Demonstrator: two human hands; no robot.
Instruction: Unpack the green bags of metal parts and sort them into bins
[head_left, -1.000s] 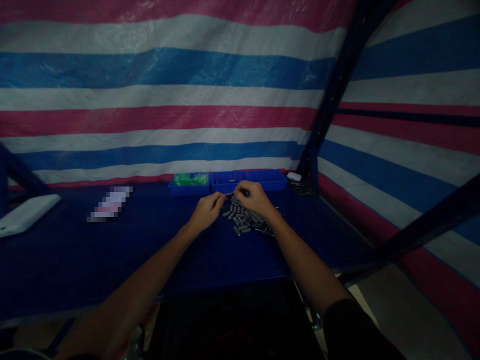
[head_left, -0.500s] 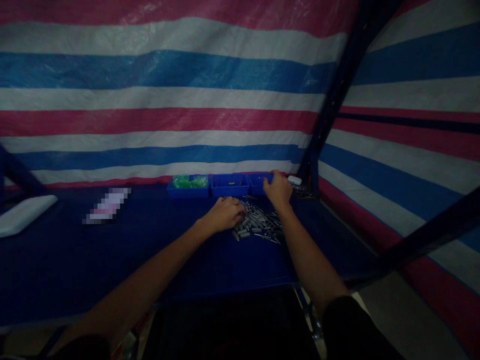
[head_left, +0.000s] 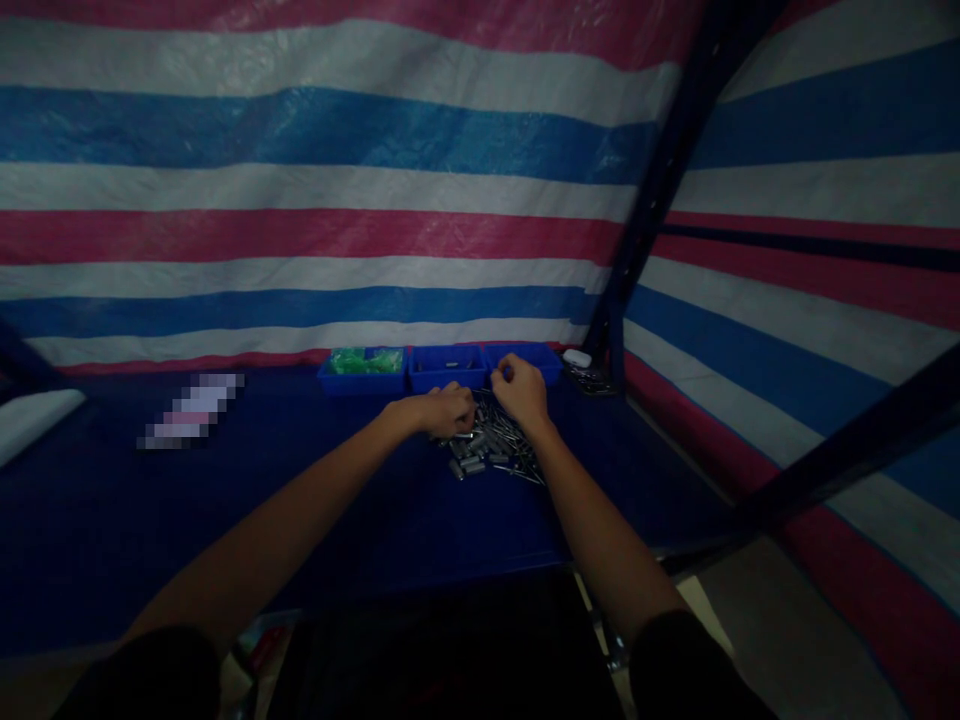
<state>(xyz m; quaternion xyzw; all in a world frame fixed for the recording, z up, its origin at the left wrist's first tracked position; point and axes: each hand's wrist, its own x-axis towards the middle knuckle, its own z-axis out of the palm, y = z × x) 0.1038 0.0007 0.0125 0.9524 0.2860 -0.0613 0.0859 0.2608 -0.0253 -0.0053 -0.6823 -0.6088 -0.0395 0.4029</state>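
Note:
A loose pile of small grey metal cylinders and thin metal rods [head_left: 491, 440] lies on the dark blue table. My left hand [head_left: 450, 411] is at the pile's left back edge, its fingers curled down and closed; whatever they grip is hidden. Over the back of the pile, just in front of the right blue bin [head_left: 553, 374], my right hand [head_left: 523, 392] has thumb and forefinger bent together in a pinch. Nothing between those fingertips can be made out. The middle blue bin [head_left: 448, 380] holds a few small metal pieces.
Green plastic bags [head_left: 366, 361] fill the left blue bin [head_left: 362, 385]. A small white case [head_left: 577, 357] and dark metal bits [head_left: 592, 377] sit beside the right post. Leftward on the table are a blurred-out sheet [head_left: 193, 410] and a white object [head_left: 34, 418]. Striped sheeting [head_left: 315, 235] hangs behind.
My right hand has drawn back from the right bin toward the pile and my left hand. My left fingers have curled in more tightly. The view has turned slightly right.

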